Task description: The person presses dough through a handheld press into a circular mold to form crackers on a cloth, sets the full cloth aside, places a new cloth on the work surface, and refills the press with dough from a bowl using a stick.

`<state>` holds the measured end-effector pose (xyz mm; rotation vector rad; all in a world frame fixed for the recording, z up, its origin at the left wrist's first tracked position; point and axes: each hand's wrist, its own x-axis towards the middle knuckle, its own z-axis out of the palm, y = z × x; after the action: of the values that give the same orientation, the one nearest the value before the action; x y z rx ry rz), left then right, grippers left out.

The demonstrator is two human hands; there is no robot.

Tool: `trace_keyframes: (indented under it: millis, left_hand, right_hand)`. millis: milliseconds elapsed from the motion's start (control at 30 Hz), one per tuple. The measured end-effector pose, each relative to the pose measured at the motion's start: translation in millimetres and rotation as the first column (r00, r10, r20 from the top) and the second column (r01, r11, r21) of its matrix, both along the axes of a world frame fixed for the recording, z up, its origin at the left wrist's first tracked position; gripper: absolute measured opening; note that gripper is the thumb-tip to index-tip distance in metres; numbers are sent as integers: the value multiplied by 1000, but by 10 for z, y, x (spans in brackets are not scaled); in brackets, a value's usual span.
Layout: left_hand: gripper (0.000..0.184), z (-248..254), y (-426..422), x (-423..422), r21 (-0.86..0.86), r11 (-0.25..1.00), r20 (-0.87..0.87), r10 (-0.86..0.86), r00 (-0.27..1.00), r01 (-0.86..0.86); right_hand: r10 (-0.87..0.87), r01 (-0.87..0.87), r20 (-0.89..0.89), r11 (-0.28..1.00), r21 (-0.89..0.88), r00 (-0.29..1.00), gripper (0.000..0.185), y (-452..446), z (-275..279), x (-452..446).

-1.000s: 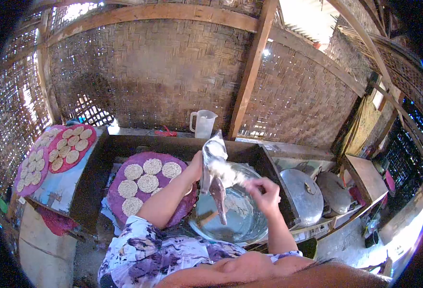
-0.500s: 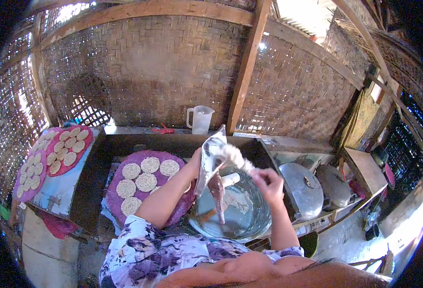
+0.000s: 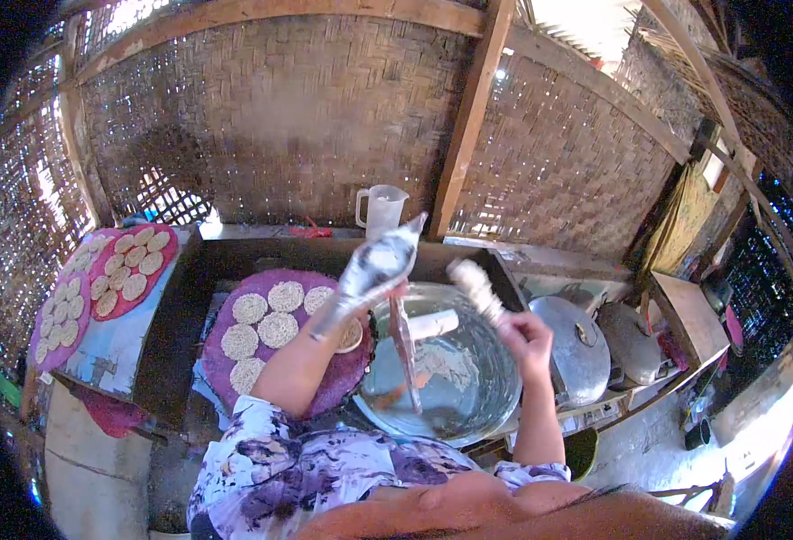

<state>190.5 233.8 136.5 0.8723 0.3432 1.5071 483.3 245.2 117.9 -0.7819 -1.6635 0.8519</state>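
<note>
The right hand (image 3: 527, 340) is raised over the right rim of a wide basin, its fingers pinched around the near end of a dough-coated stick (image 3: 474, 286), which leans up and away to the far left, thick with pale clumps. The left hand (image 3: 365, 312), further left, is partly hidden by a shiny grey tool (image 3: 378, 267) smeared with white; its fingers appear closed around that tool, though the exact grip is hard to make out. The tool is slightly blurred and slants from near left to far right, above the far left edge of the basin. A long brown piece (image 3: 405, 346) hangs down from beside the left hand over the basin; whether it is joined to the grey tool cannot be told. The basin (image 3: 510, 389) stands directly in front of the person, with a white cylinder (image 3: 433, 324) in its far part and pale paste (image 3: 451, 364) on the bottom. To the left lies a round purple mat (image 3: 219, 367) with at least 6 pale textured discs (image 3: 277, 329), some of it covered by the left forearm. A clear jug (image 3: 384, 210) stands on the far ledge, and 2 lidded pots (image 3: 573, 349) sit to the right. At far left, more discs lie on a red mat (image 3: 107, 286).
</note>
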Motion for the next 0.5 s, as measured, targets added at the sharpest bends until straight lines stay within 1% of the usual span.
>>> trace_keyframes:
  millis: [33,67,100,200,233,267,300,400,433,467,500]
  left_hand:
    - [26,15,-83,-8,93,992,-64,88,994,-82]
    - [29,-140,-37,-69,329,940,-184,151,971,-83]
    - [29,-108,-11,-107,287,957,-28,-31,999,38]
    - [28,-135,-27,-38,422,890,158,-262,952,175]
    - [27,-138,-23,19,463,869,206,-296,933,174]
    - [27,-137,-39,64,461,871,228,-301,926,170]
    - [27,-116,-74,110,460,873,251,-305,919,165]
    - [27,-109,-88,129,478,865,294,-319,901,150]
    - [27,-101,-94,101,490,861,297,-308,904,133]
    - [27,-90,-94,61,506,855,301,-297,906,112]
    - [28,-130,-70,4,510,855,368,-311,877,89]
  right_hand:
    - [-17,14,-59,998,-56,998,11,37,34,16]
    - [-37,24,-120,994,-109,992,11,72,63,1]
    - [6,-12,-98,998,-64,995,12,101,28,-25]
    - [216,-219,-49,973,-67,975,16,140,-178,-232]
    - [236,-241,-60,964,-112,970,17,135,-231,-340]
    - [255,-263,-72,952,-155,964,19,139,-274,-446]
    - [250,-248,49,967,-55,967,22,174,-274,-544]
    - [284,-278,69,957,-86,956,22,111,-237,-717]
    - [315,-311,39,946,-87,948,21,156,-336,-713]
    - [326,-319,55,942,-109,944,20,130,-353,-676]
    - [338,-327,74,936,-131,938,20,69,-329,-636]
